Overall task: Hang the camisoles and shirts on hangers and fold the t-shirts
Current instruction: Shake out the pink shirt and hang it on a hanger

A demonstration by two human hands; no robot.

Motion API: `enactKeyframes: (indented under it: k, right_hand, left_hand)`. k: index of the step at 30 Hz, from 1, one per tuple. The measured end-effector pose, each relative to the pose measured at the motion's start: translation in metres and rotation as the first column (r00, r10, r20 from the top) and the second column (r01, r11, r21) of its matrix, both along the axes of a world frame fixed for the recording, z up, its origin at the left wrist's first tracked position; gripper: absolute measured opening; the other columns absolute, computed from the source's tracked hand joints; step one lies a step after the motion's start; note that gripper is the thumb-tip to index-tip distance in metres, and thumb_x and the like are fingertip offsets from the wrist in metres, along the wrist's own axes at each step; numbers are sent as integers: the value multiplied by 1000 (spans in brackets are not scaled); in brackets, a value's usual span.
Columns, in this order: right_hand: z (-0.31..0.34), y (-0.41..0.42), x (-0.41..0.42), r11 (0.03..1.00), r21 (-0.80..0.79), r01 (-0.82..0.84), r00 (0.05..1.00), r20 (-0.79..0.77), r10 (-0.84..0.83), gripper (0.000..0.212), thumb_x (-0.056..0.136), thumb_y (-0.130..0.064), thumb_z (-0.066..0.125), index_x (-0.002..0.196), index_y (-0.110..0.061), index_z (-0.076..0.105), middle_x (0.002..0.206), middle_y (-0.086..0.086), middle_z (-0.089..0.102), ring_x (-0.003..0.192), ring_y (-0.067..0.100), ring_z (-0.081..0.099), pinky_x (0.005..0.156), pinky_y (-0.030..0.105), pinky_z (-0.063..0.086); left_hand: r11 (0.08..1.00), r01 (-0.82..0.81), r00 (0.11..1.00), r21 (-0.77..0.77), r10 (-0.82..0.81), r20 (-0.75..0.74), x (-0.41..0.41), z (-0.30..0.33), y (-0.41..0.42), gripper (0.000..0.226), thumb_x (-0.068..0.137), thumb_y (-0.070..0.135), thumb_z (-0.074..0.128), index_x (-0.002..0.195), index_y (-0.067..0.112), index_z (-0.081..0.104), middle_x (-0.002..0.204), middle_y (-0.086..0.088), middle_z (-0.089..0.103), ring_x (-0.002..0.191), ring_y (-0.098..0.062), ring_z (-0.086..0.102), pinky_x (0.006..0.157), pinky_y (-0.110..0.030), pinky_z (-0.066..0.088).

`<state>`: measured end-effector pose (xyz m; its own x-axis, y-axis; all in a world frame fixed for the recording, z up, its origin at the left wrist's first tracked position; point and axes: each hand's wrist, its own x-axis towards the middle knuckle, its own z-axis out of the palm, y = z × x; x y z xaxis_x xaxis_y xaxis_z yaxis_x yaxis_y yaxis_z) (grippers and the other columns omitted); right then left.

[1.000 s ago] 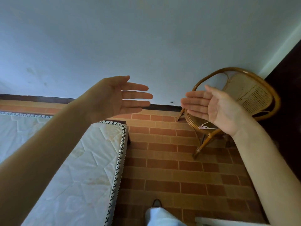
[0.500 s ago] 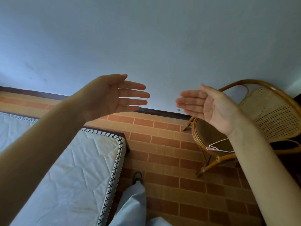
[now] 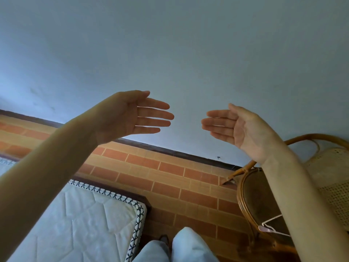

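Pink and white, the hanger (image 3: 272, 226) lies on the cane chair (image 3: 253, 203) at about five o'clock, its long side slanting, nearer the right hand (image 3: 243, 129) than the left hand (image 3: 128, 115), both flat, apart, holding nothing.

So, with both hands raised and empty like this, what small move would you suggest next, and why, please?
Probably lower the right hand to the thin white wire hanger on the round rattan chair's dark seat. Both it and the left hand are open, palms facing, holding nothing, and no garment is in view; the hanger is the only task item visible.
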<state>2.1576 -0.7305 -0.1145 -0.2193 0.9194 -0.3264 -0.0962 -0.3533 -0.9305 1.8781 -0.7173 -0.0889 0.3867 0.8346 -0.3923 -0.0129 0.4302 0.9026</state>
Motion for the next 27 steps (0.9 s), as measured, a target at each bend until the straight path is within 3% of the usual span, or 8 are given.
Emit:
enactKeyframes:
  k: [5, 15, 19, 23, 27]
  right_hand:
    - [-6, 80, -18, 997, -19, -70, 998, -9, 69, 47, 105, -34, 31, 117, -5, 66, 112, 13, 73, 108, 23, 69, 99, 37, 48]
    - [-5, 274, -56, 928, -17, -372, 927, 44, 373, 43, 105, -34, 34, 113, -8, 67, 110, 11, 73, 107, 23, 69, 100, 37, 48]
    - [-5, 344, -75, 884, -40, -467, 883, 46, 468, 44, 105, -34, 33, 115, -7, 67, 111, 13, 73, 107, 24, 69, 103, 39, 47]
    - [-8, 389, -108, 820, -61, -569, 821, 28, 571, 47, 105, -34, 31, 115, -7, 67, 111, 13, 73, 108, 24, 69, 102, 39, 47]
    - [-18, 421, -151, 741, -91, -665, 743, 26, 669, 47, 106, -35, 31, 116, -6, 67, 111, 13, 73, 107, 24, 69, 102, 39, 47]
  left_hand:
    - [994, -109, 994, -14, 110, 18, -22, -8, 57, 47, 103, 32, 29, 121, 5, 63, 120, -15, 68, 112, -31, 66, 95, -45, 51]
    - [918, -395, 913, -21, 395, 104, -45, -20, 170, 45, 97, 31, 38, 109, 3, 71, 121, -17, 67, 112, -32, 65, 90, -42, 55]
    - [842, -536, 828, -56, 538, 159, -49, -22, 204, 47, 100, 30, 35, 115, 1, 69, 121, -18, 67, 111, -32, 66, 90, -43, 55]
    - [733, -680, 731, 6, 678, 76, -56, -30, 222, 47, 105, 33, 30, 126, 2, 58, 120, -14, 68, 111, -30, 66, 87, -40, 57]
    - [613, -788, 609, -57, 790, 70, -75, -37, 231, 50, 105, 35, 26, 125, 2, 58, 119, -15, 69, 107, -29, 68, 81, -37, 59]
